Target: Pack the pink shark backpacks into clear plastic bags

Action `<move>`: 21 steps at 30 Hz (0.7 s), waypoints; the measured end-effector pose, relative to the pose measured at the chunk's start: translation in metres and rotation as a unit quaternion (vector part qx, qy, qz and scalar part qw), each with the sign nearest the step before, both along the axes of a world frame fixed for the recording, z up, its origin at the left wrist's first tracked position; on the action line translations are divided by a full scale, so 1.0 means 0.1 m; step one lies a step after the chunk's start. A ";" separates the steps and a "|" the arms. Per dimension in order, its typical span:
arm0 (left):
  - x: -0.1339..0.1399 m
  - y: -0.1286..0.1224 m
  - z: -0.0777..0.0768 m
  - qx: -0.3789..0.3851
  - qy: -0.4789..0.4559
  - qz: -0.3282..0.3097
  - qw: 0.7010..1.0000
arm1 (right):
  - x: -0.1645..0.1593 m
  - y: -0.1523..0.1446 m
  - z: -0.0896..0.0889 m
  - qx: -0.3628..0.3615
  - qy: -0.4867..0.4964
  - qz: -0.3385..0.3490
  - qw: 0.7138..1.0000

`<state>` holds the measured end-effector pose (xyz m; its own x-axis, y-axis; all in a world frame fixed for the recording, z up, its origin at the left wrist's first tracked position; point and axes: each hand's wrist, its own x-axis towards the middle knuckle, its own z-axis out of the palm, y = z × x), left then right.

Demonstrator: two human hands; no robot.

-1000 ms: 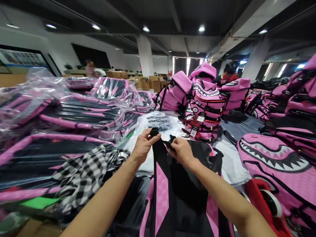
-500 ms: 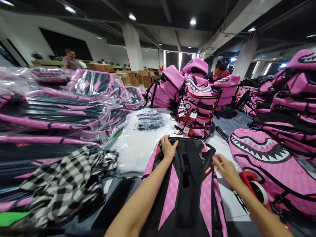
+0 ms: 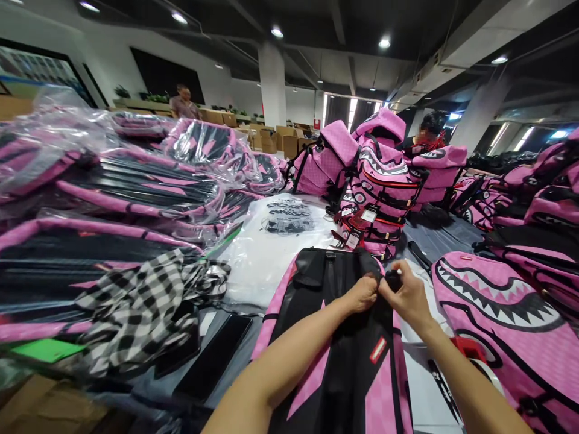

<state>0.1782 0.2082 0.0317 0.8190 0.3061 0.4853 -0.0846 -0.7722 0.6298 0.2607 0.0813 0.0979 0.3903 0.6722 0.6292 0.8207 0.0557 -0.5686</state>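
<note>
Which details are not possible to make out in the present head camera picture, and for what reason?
All in the head view:
What the left hand touches on the backpack: hidden under the hand itself.
Full shape of the dark piece at the right hand: partly covered by that hand.
Backpack's lower end: cut off by the bottom edge.
Writing on the white tags: too small.
Part of the red object: behind the right forearm.

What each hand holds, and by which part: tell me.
Left hand and right hand both appear to pinch the far end of the red-labelled strap on the backpack; the exact piece is hidden.
</note>
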 end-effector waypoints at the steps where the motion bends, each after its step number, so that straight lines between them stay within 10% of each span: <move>1: 0.04 -0.01 -0.05 -0.002 -0.005 0.004 1.000 | -0.12 -0.07 0.00 0.013 -0.009 0.025 1.000; 9: -0.08 -0.08 -0.15 0.053 -0.031 0.019 0.998 | -0.45 -0.48 0.17 0.090 0.002 0.048 0.995; 15: -0.68 -0.62 0.23 0.162 -0.135 0.066 0.975 | -0.15 -0.53 0.43 -0.005 0.028 0.033 0.999; 21: -0.67 -0.50 0.57 -0.140 -0.024 0.096 0.985 | -0.06 -0.17 0.75 -0.090 0.086 0.205 0.971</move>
<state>0.1107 0.1578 0.0884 0.7113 0.5808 0.3959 0.0113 -0.5726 0.8198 0.2551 0.0644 0.1727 0.1561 0.8863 0.4360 0.6428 0.2440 -0.7261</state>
